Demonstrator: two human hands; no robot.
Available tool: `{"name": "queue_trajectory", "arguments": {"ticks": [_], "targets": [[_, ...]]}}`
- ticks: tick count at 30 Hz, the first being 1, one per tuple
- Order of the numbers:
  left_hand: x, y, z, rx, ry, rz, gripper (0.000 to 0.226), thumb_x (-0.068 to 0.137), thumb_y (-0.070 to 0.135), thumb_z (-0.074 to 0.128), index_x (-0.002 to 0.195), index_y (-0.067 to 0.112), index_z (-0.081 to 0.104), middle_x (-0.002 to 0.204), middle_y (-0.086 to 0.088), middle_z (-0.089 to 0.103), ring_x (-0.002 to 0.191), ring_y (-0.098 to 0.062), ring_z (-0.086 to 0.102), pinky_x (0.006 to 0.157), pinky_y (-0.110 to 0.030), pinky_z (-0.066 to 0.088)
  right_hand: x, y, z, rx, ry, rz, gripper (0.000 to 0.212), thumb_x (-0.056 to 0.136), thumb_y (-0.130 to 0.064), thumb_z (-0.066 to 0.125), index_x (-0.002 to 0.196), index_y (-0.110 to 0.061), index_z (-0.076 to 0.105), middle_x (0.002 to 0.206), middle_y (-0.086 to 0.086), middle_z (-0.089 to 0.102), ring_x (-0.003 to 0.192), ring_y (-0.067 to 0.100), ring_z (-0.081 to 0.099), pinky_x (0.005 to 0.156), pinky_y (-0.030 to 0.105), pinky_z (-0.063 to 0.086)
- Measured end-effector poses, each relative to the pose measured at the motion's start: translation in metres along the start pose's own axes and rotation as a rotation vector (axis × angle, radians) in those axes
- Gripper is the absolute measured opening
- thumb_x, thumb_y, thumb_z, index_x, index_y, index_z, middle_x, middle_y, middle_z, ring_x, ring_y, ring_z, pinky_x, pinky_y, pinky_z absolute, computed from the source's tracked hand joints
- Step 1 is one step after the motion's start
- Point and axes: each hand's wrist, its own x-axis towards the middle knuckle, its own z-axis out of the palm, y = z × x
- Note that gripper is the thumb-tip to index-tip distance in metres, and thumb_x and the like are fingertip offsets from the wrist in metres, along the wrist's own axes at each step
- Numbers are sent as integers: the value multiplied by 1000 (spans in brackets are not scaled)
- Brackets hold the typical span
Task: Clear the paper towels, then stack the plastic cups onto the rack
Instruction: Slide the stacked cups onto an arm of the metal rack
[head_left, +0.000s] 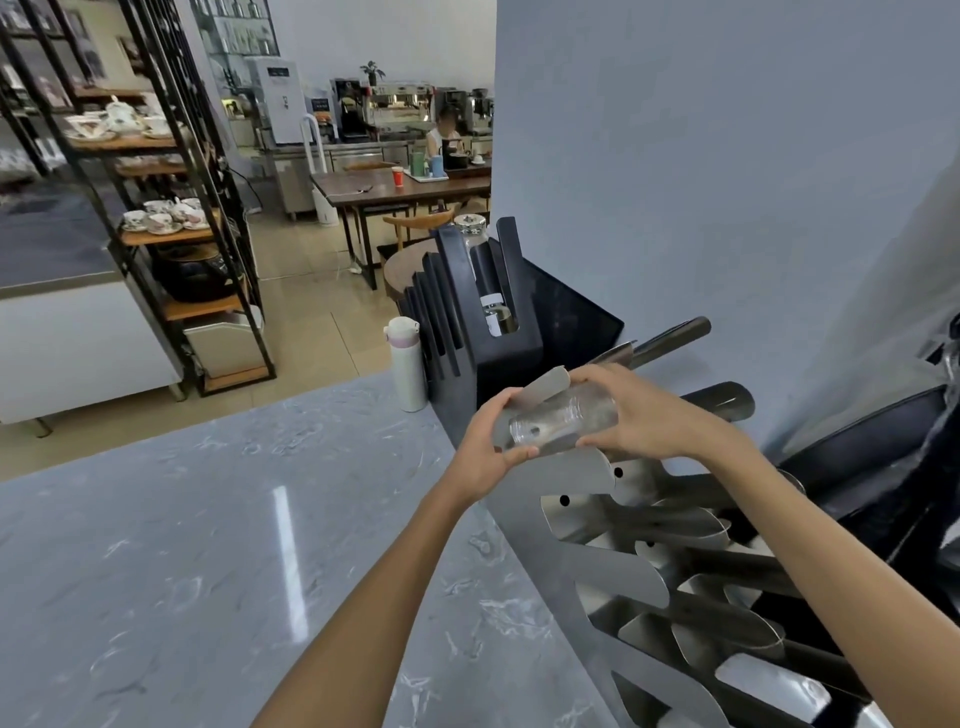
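Both hands hold a clear cup (563, 415) on its side over the top slot of the metal rack (639, 561), at the counter's (208, 519) right edge. The left hand (493, 441) grips its base; the right hand (639, 415) wraps the other end. Behind stands a white bottle (407, 366).

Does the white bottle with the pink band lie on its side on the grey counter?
No, the white bottle with the pink band stands upright on the grey marble counter.
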Motion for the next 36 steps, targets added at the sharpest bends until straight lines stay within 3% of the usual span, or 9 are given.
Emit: {"name": "queue_trajectory", "arguments": {"ticks": [4, 8, 12, 14, 19, 26, 31, 33, 36], "targets": [[1, -4, 2, 19, 44, 27, 78, 88, 19, 78, 127, 72, 36, 145, 17, 43, 136, -14, 45, 96, -42, 60, 0, 8, 4, -70, 10, 29, 69, 80, -34, 79, 140, -32, 43, 138, -3, 48, 126, 15, 47, 98, 22, 35], [0, -8, 4, 105, 50, 45, 85, 91, 15, 73, 119, 83, 29, 128, 52, 40, 133, -4, 44, 97, -32, 57, 2, 4, 14, -213, 45, 77, 75, 78, -53, 73, 142, -35, 38, 144, 1, 50, 127, 21, 52, 101, 40, 47], [2, -12, 4, 128, 70, 53, 64, 97, 14, 67, 151, 32, 40, 146, 20, 46, 136, -2, 39, 119, -39, 38, 8, -1, 10, -153, 14, 159, 89, 72, -63, 72, 146, -26, 37, 146, 4, 51, 127, 25, 53, 97, 39, 48], [1, -9, 5, 119, 78, 44, 61, 98, 11, 64, 153, 22, 40, 149, 12, 45, 138, -4, 38, 120, -40, 35, 8, 0, 5, -186, -36, 174, 97, 73, -62, 73, 152, -26, 29, 152, 5, 46, 135, 27, 47, 103, 41, 43], [0, -5, 5, 109, 76, 38, 62, 99, 8, 64, 154, 17, 38, 157, -2, 45, 146, -19, 40, 123, -44, 33, 2, -2, 2, -279, 93, 118, 79, 76, -42, 80, 145, -27, 43, 144, 4, 50, 126, 26, 53, 96, 38, 45], [1, -6, 4, 54, 24, -3, 73, 93, 4, 70, 155, 21, 35, 146, 12, 39, 139, -7, 35, 122, -45, 34, -1, -4, 4, -383, 173, 174, 78, 76, -68, 65, 131, -13, 58, 128, 11, 66, 116, 31, 60, 90, 42, 50], [1, -8, 9, 75, 63, -14, 77, 90, 4, 74, 154, 22, 35, 147, 6, 45, 139, -13, 41, 120, -46, 37, -2, -7, 13, -541, 249, 219, 71, 83, -77, 41, 86, -10, 61, 84, 10, 70, 80, 29, 65, 62, 35, 41], [2, -8, 11, 102, 88, -10, 76, 89, 5, 74, 153, 21, 36, 140, 14, 44, 134, -7, 40, 121, -42, 34, -2, -7, 14, -521, 244, 224, 74, 84, -77, 39, 94, -9, 66, 90, 11, 72, 86, 30, 67, 67, 36, 45], [4, -11, 11, 131, 86, 0, 75, 89, 6, 74, 151, 25, 37, 142, 14, 46, 136, -10, 42, 119, -40, 35, -5, -3, 8, -501, 185, 213, 74, 80, -76, 49, 124, -18, 61, 115, 8, 72, 109, 31, 63, 96, 45, 39]]}}
